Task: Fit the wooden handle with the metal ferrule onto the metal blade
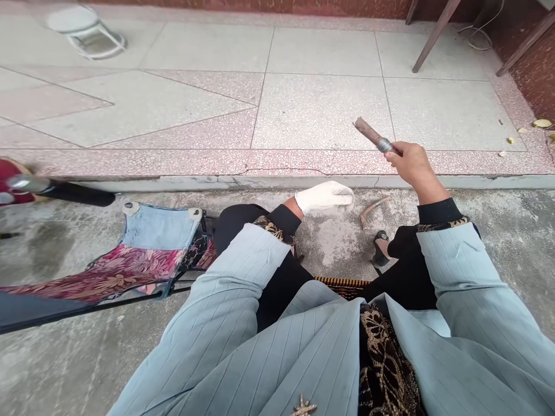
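My right hand point(411, 163) is closed around one end of a short brown stick point(367, 130), raised above the tiled step and pointing up and to the left. A coil of silvery wire point(384, 144) is wound about the stick just beyond my fingers. My left hand point(326, 197), in a white knitted glove, is held low in front of the step's edge with its fingers curled together. A faint thin strand of wire point(356, 189) shows at its fingertips. Below and right of it, a curved brown piece of wood point(368, 215) lies on the concrete.
A folding chair point(150, 228) with patterned fabric stands at my left, beside a black-handled object point(80, 192). The raised step point(208, 184) runs across in front. On it are a white stool point(93, 37) and wooden legs point(436, 36); yellowish scraps point(541, 123) lie far right.
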`<state>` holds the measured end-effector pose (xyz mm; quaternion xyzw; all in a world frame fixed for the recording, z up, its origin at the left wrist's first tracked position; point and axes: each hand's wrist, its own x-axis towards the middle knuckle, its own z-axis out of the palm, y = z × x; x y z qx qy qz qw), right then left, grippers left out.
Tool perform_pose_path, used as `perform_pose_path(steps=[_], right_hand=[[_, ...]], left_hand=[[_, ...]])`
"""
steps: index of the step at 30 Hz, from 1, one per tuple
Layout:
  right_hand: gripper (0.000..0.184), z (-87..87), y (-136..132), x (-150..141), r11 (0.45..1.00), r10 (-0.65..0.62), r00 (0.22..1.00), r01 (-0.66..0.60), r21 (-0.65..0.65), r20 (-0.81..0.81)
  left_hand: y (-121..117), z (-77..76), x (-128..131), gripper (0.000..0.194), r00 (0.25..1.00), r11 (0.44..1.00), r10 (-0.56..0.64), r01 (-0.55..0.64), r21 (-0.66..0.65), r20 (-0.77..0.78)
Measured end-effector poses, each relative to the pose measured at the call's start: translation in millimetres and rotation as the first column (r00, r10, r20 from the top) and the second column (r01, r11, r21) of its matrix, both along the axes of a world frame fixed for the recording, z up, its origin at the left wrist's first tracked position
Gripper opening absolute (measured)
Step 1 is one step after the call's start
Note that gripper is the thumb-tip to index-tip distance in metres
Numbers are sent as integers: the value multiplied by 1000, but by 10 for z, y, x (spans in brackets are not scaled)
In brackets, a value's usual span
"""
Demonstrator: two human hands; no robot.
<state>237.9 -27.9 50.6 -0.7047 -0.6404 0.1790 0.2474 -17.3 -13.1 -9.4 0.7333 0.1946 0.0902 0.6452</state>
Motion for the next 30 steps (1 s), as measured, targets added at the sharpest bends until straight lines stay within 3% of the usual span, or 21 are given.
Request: perform_pose_path(steps=[4,7,9,11,13,14,15,16,17,19,20,22,24,27,30], right_hand=[[32,-20,19,117,983,-32,866,117,-140,499],[26,-11,13,149,893,183,771,129,-431,610],[16,4,-6,136,758,405,763,27,-652,503],[10,46,-45,114,575,570,786,-175,-799,238],[14,119,-100,103,440,615,784,-427,-790,-82],[20,161,-127,104,425,604,764,-549,-720,-226],[26,203,-150,109,459,579,737,-647,-609,-348],[31,239,-166,115,544,540,718,-696,-468,-440],[35,263,-172,120,667,485,714,-676,-314,-505],[39,268,-149,124,895,342,740,-444,-37,-579],[40,245,-121,122,956,263,763,-288,52,-591],[40,160,-46,118,991,119,818,-64,117,-563],[40,54,26,118,996,1,891,40,81,-454],[38,-63,75,129,996,-93,993,92,-23,-74],[34,-108,61,139,984,-57,927,116,-138,371]], left_hand=[[-29,77,-16,29,996,985,29,-13,171,-88],[10,92,-28,27,979,957,179,-150,248,-100],[66,75,-43,25,955,935,278,-244,257,-103],[136,48,-65,23,938,927,339,-319,197,-73],[201,25,-88,21,923,919,385,-380,108,-29],[224,18,-97,20,914,912,405,-404,68,-14],[237,15,-102,18,908,908,418,-418,31,-7],[239,15,-104,18,910,910,415,-415,-6,-4],[229,17,-100,19,918,917,396,-395,-50,1],[181,22,-83,22,945,936,327,-320,-144,27],[149,25,-70,23,960,947,278,-268,-180,37],[80,33,-45,26,984,965,171,-159,-210,39],[19,51,-26,30,999,983,49,-47,-179,6],[-38,97,-15,34,997,997,-52,49,-54,-60],[-46,130,-22,32,994,993,-57,66,99,-93]])
